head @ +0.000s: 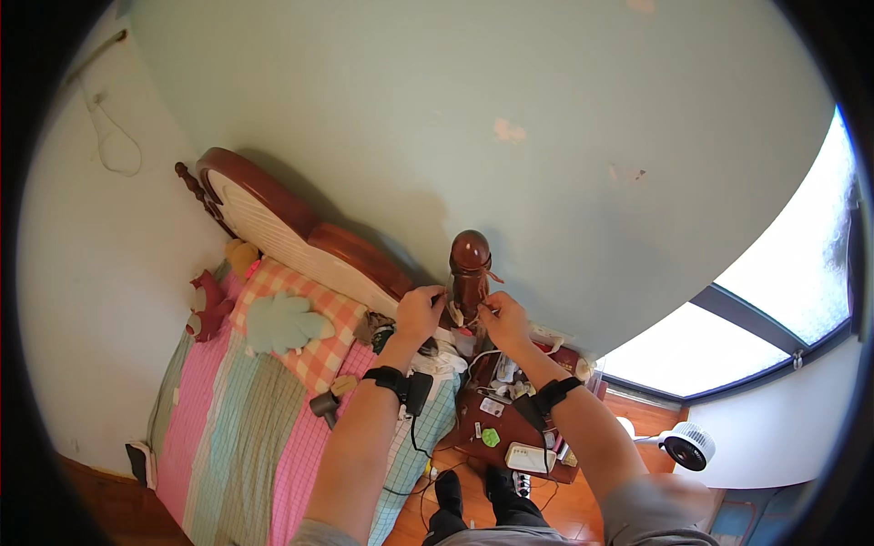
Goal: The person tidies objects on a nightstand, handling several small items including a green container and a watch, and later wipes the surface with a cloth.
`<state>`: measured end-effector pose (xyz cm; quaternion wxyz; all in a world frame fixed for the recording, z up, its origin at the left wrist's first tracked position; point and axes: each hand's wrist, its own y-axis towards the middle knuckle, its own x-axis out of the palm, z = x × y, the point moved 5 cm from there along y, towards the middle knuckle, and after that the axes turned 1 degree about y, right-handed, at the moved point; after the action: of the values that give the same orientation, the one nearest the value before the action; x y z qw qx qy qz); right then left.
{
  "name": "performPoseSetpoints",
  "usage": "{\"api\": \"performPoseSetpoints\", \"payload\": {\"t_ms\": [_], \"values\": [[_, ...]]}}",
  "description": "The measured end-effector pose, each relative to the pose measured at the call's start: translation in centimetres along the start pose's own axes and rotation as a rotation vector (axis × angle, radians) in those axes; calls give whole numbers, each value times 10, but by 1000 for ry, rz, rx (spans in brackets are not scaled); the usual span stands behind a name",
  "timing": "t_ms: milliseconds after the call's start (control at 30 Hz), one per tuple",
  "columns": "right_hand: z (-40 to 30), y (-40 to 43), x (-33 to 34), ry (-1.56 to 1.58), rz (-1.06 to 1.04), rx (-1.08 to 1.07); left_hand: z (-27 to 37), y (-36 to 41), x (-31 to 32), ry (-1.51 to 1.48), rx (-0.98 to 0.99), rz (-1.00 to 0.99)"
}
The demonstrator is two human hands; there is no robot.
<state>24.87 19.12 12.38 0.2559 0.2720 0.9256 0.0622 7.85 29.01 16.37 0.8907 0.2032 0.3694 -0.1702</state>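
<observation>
A dark, glossy wooden bedpost [471, 283] with a rounded knob on top rises in front of me. A thin brown cord [494, 276] is wound about its neck, with loose ends standing off to the right. My left hand [418, 312] is at the post's left side, thumb and forefinger pinched together; whether something thin is between them is too small to tell. On the right side, my right hand [505, 319] has its fingertips against the post, at some thin strands. Pale pieces [456, 314] hang low on the post between the hands. Both wrists wear black straps with small devices.
Left of the post are the curved headboard [273, 198], a checked pillow [348, 307] with a plush toy [283, 324], and a hair dryer [326, 407] on the bed. At right, a nightstand [471, 403] holds a phone [529, 457] and clutter. Cables [416, 488] trail near my feet; a fan [686, 447] stands right.
</observation>
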Motion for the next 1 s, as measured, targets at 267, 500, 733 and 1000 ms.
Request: {"api": "performPoseSetpoints", "payload": {"t_ms": [267,500,733,1000], "values": [[2,0,-1,29,-57,77,-4,9,10,45,-38,-41],[74,-67,-34,211,-128,171,-35,-26,7,-189,-12,10],[164,-247,-120,263,-158,751,-39,-148,26,-705,-601,-165],[236,-373,-107,205,-168,1100,-22,-314,79,-1147,-1144,-550]]}}
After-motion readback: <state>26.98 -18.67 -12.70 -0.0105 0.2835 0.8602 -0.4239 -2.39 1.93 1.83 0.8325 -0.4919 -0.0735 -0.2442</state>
